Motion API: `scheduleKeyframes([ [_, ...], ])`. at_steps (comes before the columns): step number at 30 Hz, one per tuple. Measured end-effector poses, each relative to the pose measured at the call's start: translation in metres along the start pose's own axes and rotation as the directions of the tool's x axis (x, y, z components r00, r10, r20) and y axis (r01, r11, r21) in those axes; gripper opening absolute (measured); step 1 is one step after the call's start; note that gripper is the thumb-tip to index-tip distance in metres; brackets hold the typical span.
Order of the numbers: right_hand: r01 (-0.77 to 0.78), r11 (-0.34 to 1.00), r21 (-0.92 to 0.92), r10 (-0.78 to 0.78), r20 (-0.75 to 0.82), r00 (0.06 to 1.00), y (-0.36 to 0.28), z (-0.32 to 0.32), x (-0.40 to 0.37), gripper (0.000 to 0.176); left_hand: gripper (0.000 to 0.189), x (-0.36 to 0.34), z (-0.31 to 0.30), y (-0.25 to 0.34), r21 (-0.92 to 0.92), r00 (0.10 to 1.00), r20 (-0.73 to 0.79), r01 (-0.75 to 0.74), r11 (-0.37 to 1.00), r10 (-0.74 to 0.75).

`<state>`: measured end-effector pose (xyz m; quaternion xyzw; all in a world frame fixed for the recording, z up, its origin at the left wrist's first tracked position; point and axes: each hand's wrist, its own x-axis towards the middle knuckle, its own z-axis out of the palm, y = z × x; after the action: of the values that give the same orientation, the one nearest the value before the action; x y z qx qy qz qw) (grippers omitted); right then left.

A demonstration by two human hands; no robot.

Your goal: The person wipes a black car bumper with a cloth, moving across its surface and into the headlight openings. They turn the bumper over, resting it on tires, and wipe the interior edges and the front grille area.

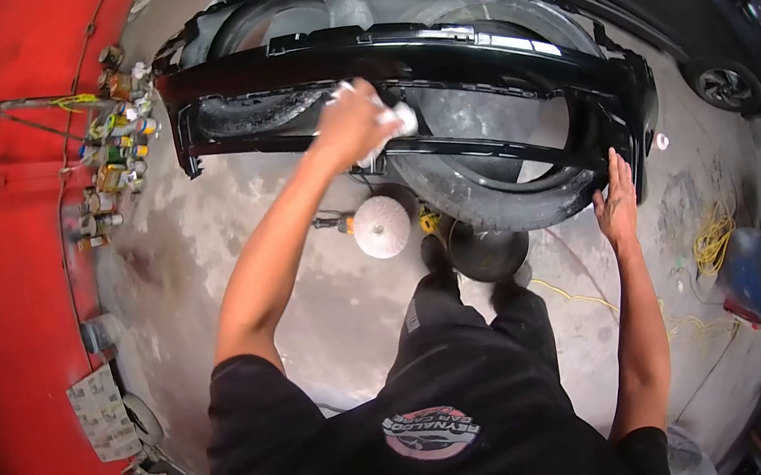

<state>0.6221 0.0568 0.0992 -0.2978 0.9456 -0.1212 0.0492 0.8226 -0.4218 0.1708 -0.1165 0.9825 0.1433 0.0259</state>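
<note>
My left hand (353,131) pinched a crumpled white cloth (404,119) against the long glossy black bumper (389,50), which lay across grey tires (505,201); my right hand (618,203), fingers together, pressed its end.

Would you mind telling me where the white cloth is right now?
In the head view, above centre, the white cloth is in the left hand, over the middle of the black bumper.
</note>
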Motion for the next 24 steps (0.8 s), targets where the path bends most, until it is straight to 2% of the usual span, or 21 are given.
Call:
scheduleKeyframes([
  [2, -0.004, 1.0, -0.009, 0.003, -0.005, 1.0, 0.003, 0.002, 0.003, 0.1, 0.042, 0.001, 0.021, 0.008, -0.011, 0.984, 0.159, 0.079, 0.997, -0.076],
  [4, 0.038, 0.998, -0.05, -0.038, 0.007, 0.999, 0.006, 0.002, 0.002, 0.098, 0.044, 0.035, 0.025, 0.005, 0.139, 0.951, 0.287, 0.079, 0.987, -0.117],
  [5, -0.018, 0.997, -0.071, 0.023, 0.07, 0.997, 0.005, 0.0, 0.002, 0.097, 0.033, 0.05, 0.028, 0.009, 0.203, 0.93, 0.329, 0.102, 0.974, -0.166],
  [6, -0.022, 0.997, -0.078, 0.027, 0.07, 0.997, 0.004, -0.001, 0.002, 0.097, 0.026, 0.054, 0.023, 0.02, 0.256, 0.948, 0.299, 0.025, 0.966, -0.104],
  [9, -0.07, 0.986, -0.154, 0.085, 0.089, 0.992, 0.005, 0.006, -0.001, 0.099, 0.019, 0.066, 0.04, 0.022, 0.395, 0.981, 0.191, -0.09, 0.914, 0.014],
  [11, -0.096, 0.985, -0.145, 0.104, 0.047, 0.993, -0.001, 0.004, -0.006, 0.1, 0.016, 0.057, 0.032, 0.014, 0.413, 0.995, 0.019, -0.1, 0.905, 0.101],
  [12, -0.104, 0.983, -0.149, 0.108, 0.015, 0.994, -0.005, 0.004, -0.006, 0.1, 0.015, 0.054, 0.04, -0.001, 0.342, 0.987, -0.156, 0.018, 0.94, 0.037],
  [13, -0.131, 0.985, -0.113, 0.135, 0.02, 0.991, -0.004, 0.007, -0.005, 0.1, 0.016, 0.045, 0.031, -0.003, 0.113, 0.933, -0.349, 0.133, 0.985, -0.086],
  [14, -0.156, 0.983, -0.093, 0.158, 0.014, 0.987, -0.006, 0.013, -0.004, 0.1, 0.019, 0.038, 0.013, 0.001, -0.009, 0.879, -0.441, 0.199, 0.98, -0.182],
  [16, -0.2, 0.977, -0.075, 0.196, -0.068, 0.978, -0.009, 0.019, -0.001, 0.099, 0.026, 0.025, 0.0, -0.002, 0.08, 0.945, -0.328, 0.03, 0.996, -0.002],
  [17, -0.182, 0.983, -0.02, 0.18, -0.077, 0.981, -0.009, 0.021, 0.001, 0.099, 0.032, 0.021, 0.021, -0.021, 0.1, 0.992, -0.122, 0.018, 0.995, -0.005],
  [18, -0.182, 0.983, 0.018, 0.183, -0.1, 0.978, -0.007, 0.022, 0.0, 0.101, 0.04, 0.023, 0.059, -0.048, 0.11, 0.996, 0.086, -0.026, 0.994, 0.016],
  [19, -0.144, 0.981, -0.128, 0.128, -0.122, 0.984, -0.005, 0.033, 0.0, 0.099, 0.045, 0.029, 0.084, -0.068, 0.244, 0.974, 0.05, -0.227, 0.943, 0.221],
  [20, -0.174, 0.977, -0.126, 0.156, -0.136, 0.978, -0.01, 0.027, -0.005, 0.098, 0.037, 0.038, 0.041, -0.011, 0.221, 0.97, 0.209, -0.172, 0.96, 0.126],
  [21, -0.162, 0.973, -0.165, 0.13, -0.188, 0.973, -0.005, 0.043, -0.004, 0.094, 0.027, 0.058, 0.055, -0.016, 0.327, 0.958, 0.226, -0.244, 0.913, 0.176],
  [22, -0.229, 0.959, -0.167, 0.223, -0.059, 0.973, -0.016, 0.024, -0.002, 0.089, 0.019, 0.072, 0.06, -0.007, 0.425, 0.931, 0.258, -0.351, 0.834, 0.26],
  [23, -0.237, 0.963, -0.128, 0.238, -0.012, 0.971, -0.024, 0.008, -0.007, 0.081, 0.012, 0.079, 0.061, 0.008, 0.509, 0.852, 0.366, -0.52, 0.686, 0.374],
  [24, -0.304, 0.952, -0.044, 0.301, -0.071, 0.951, -0.018, 0.024, -0.002, 0.081, 0.012, 0.095, 0.076, 0.01, 0.56, 0.824, 0.422, -0.565, 0.606, 0.379],
])
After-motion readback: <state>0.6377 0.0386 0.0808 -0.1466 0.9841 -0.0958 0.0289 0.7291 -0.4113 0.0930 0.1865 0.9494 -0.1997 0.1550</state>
